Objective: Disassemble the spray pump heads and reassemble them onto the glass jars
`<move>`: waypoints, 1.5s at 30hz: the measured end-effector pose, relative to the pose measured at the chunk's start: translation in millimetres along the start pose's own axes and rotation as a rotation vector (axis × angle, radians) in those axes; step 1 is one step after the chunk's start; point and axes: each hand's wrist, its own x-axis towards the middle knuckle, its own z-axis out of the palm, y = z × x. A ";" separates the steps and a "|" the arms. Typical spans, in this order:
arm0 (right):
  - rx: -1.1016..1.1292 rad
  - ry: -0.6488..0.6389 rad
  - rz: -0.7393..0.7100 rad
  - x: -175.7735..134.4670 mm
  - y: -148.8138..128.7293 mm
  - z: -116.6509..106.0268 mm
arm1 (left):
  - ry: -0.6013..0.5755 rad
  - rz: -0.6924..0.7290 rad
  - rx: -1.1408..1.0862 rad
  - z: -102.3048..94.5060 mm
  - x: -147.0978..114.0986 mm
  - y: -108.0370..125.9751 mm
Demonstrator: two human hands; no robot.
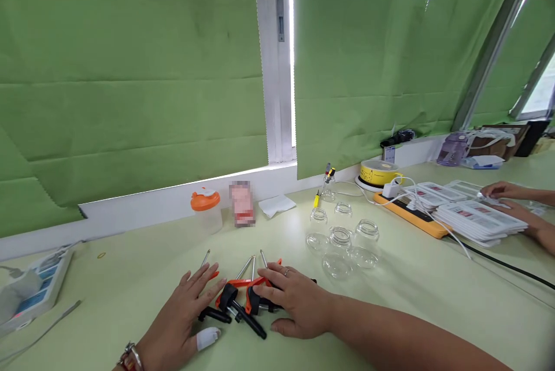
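Observation:
A small pile of black and orange tools [243,314] with thin metal rods lies on the table between my hands. Their exact kind is hard to make out. My left hand [184,307] rests beside the pile with fingers stretched, the fingertips near the left rods. White tape wraps its thumb. On the pile's right side lies my right hand [301,301], fingers apart, touching the orange and black parts and hiding some of them. Neither hand grips anything. Several clear glass jars [339,255] stand on the table beyond my right hand.
An orange-lidded cup [206,219], a blurred pink item [243,204] and white paper [276,206] are at the back. To the right sit an orange power strip [416,218] with cables and stacked cards [481,221]; another person's hands [505,190] work there. A white power strip [47,287] is left.

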 end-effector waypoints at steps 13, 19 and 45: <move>0.019 -0.024 -0.060 -4.3 -17.0 -2.6 | 0.183 -0.014 -0.065 8.0 -12.7 46.3; 0.036 -0.019 -0.059 -3.8 -16.1 -3.6 | 0.221 -0.015 -0.035 6.2 -7.4 48.5; -0.188 0.131 -0.044 12.9 -19.9 1.2 | 0.098 -0.193 0.032 2.1 -6.0 20.8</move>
